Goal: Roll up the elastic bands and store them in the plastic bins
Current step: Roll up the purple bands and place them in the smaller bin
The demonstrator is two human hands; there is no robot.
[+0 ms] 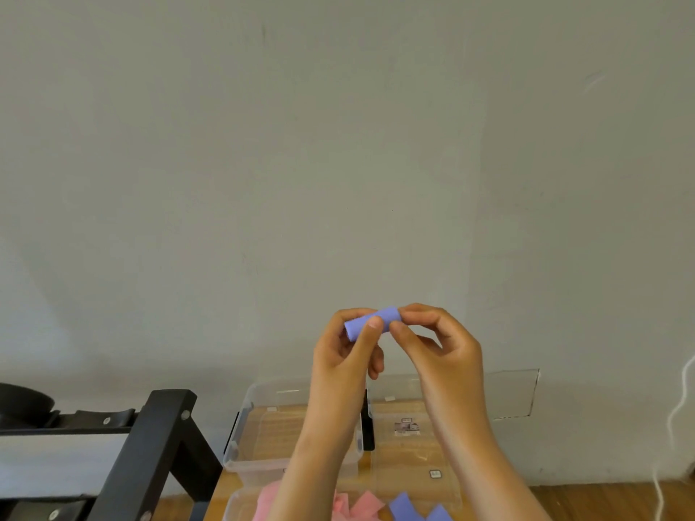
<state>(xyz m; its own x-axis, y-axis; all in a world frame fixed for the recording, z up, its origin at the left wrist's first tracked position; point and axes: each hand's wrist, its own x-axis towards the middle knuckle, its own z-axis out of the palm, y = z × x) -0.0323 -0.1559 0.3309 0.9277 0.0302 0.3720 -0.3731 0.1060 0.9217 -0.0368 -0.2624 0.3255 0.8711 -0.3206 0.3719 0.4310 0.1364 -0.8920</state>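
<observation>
Head view. Held up in mid-air before a bare wall (338, 144): one purple elastic band (370, 321), rolled into a short, tight cylinder lying roughly level. Pinched along its left half by the left hand (344, 359), thumb in front, fingers curled behind. Pinched at its right end by the right hand (445, 351), thumb and forefinger pressed on it, remaining fingers loosely curled.

Well below, on the wooden table (601, 502): clear plastic bins (240, 426) side by side, wood showing through their floors, no roll visible inside past the forearms. Nearer the bottom edge, loose pink bands (366, 502) and purple bands (404, 505), lying flat, not yet rolled. Left of the table, a black rack (158, 445); at far right, a white cord (673, 426).

Looks light, soft and stretchy, so probably no risk of breakage, but likely to spring open once let go. Best gripped across the roll with a thumb over the loose tail end, keeping the coil squeezed until set against a bin wall.
</observation>
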